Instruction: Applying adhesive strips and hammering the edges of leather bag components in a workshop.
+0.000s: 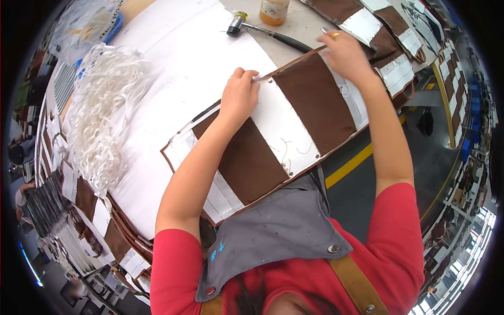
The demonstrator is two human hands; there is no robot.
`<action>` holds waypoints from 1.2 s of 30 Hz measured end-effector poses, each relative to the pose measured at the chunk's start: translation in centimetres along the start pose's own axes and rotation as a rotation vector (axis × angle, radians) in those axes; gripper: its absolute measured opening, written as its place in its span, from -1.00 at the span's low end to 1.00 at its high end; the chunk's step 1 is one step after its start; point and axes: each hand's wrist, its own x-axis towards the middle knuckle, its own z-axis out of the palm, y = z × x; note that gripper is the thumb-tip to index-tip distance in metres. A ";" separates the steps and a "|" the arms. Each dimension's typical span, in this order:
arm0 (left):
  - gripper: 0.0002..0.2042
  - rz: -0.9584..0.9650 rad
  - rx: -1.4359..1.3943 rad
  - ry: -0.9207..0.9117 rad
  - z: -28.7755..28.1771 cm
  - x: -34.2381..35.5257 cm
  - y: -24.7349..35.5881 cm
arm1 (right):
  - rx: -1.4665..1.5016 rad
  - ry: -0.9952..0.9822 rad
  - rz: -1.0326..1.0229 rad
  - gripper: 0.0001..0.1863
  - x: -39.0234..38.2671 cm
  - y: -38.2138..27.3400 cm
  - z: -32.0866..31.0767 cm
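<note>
A long brown and white panel with brown edging (317, 105) lies slanted in front of me, its near edge against my apron. My left hand (240, 97) is closed at the panel's far edge, pinching a narrow white strip (256, 80) that runs along it. Bent over the far right end is my right hand (346, 58), its fingers drawn together. A small pale tip pokes out by these fingers; whatever they hold is mostly hidden. Loose dark threads and small round studs show on the panel's white middle band.
A black-handled hammer (270, 34) lies just beyond the panel, near a jar of amber stuff (274, 11). Left stands a heap of white strips (102, 121), with a plastic bag (79, 31) behind. More brown and white pieces (362, 23) lie far right. Yellow floor line (352, 165) lower right.
</note>
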 end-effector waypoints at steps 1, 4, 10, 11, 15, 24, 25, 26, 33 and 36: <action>-0.80 -0.005 0.000 -0.006 0.2 0.0 -0.2 | 0.261 0.088 -0.055 -0.82 -0.1 -1.5 1.5; -0.81 -0.024 0.142 -0.032 0.1 0.2 -0.4 | 0.638 0.100 -0.188 -0.71 -0.8 -5.9 3.9; -0.88 0.024 0.023 -0.020 0.5 0.8 -0.2 | 0.683 0.113 -0.125 -0.73 -1.4 -7.4 5.1; -0.89 0.023 -0.017 -0.005 0.8 0.9 -0.3 | 0.676 0.110 -0.119 -0.73 -1.5 -7.4 5.2; -0.91 -0.047 0.007 0.004 1.2 1.3 -0.2 | 0.647 0.120 -0.121 -0.75 -1.7 -7.5 5.5; -0.88 0.162 -0.045 0.035 0.8 0.9 -1.2 | 0.601 0.113 -0.097 -0.73 -1.3 -7.2 5.4; -0.88 0.163 -0.045 0.033 0.7 0.9 -1.3 | 0.601 0.113 -0.095 -0.73 -1.2 -7.2 5.3; -0.86 0.261 0.012 0.040 0.7 0.7 -1.4 | 0.602 0.091 -0.090 -0.73 -1.2 -7.2 5.2; -0.76 0.452 0.127 0.042 1.3 0.5 -1.9 | 0.582 0.047 -0.103 -0.70 -1.6 -7.3 5.2; -0.71 0.363 0.118 -0.016 0.8 0.5 -1.3 | 0.578 0.050 -0.112 -0.70 -1.7 -7.4 4.9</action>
